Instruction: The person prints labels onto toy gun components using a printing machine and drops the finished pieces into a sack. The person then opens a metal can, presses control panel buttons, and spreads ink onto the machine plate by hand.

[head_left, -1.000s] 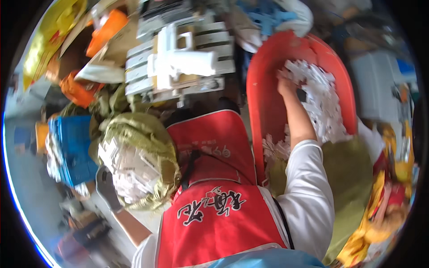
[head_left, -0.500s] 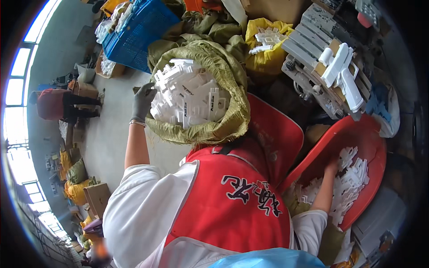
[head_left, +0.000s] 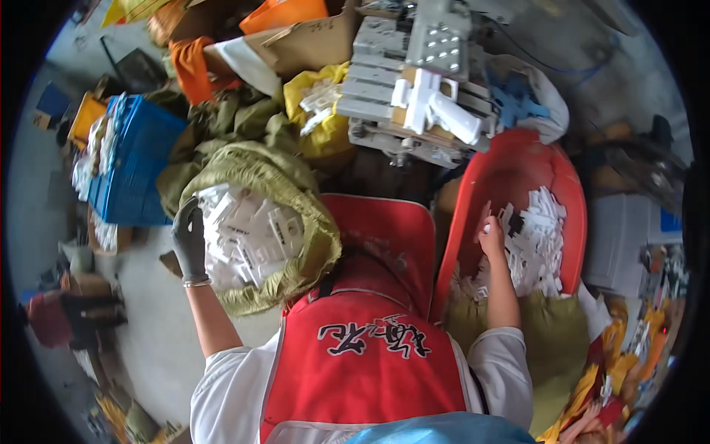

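At the left rim of an olive woven sack (head_left: 318, 237), my left hand (head_left: 189, 240) in a grey glove curls its fingers against the edge. White plastic parts with dark print (head_left: 248, 233) fill the sack's mouth, several of them shaped like toy pistol halves. Over to the right, my bare right hand (head_left: 491, 238) is inside a tilted red basin (head_left: 573, 200). Its fingers are pinched together at a small white piece. Beside that hand lies a heap of white plastic parts (head_left: 543, 229). How firmly my left fingers hold the sack edge is partly hidden.
Ahead, a white toy pistol (head_left: 436, 107) rests on a grey slatted metal machine (head_left: 370, 100). A yellow bag (head_left: 325, 133) with white parts stands left of it, and a blue crate (head_left: 137, 166) farther left. A red stool or chair (head_left: 392, 218) sits between sack and basin.
The view has swung to the right, so the sack and machine sit farther left. My right hand has risen from among the parts in the basin, while my left stays at the sack rim.
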### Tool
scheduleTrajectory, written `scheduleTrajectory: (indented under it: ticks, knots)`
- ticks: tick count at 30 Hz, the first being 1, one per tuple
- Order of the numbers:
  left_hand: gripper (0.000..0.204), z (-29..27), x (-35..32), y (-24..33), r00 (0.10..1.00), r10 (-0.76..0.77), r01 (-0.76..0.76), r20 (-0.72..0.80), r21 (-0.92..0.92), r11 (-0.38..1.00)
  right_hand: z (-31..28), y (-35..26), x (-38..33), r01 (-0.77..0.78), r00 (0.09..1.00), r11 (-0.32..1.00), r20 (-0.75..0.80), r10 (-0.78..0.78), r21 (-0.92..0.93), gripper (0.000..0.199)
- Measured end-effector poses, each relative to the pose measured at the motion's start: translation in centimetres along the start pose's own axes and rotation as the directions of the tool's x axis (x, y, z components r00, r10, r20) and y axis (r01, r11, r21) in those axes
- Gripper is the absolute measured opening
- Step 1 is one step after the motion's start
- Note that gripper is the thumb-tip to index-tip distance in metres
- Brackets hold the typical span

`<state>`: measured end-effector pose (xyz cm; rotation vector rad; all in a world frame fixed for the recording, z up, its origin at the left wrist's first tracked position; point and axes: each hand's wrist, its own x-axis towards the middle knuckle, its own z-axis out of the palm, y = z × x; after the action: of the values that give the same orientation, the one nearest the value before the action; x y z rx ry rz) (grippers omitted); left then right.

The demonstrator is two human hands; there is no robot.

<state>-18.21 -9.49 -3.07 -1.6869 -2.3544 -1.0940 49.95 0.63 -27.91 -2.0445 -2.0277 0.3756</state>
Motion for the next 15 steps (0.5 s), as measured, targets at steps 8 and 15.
scheduleTrajectory:
  ticks: [8, 15]
  knots:
    - [0.02, 7.7, 7.6, 13.2, 0.923, 0.371, -0.303, 0.104, -0.4, 0.865, 1.5, 4.6, -6.7, -0.191, 0.98, 0.981, -0.06, 0.192, 0.02, 0.041]
    - [0.024, 10.1, 10.6, 22.1, 0.718, 0.675, -0.526, 0.168, -0.504, 0.685, -3.0, 0.8, -4.6, -0.196, 0.971, 0.936, 0.075, 0.227, -0.293, 0.039]
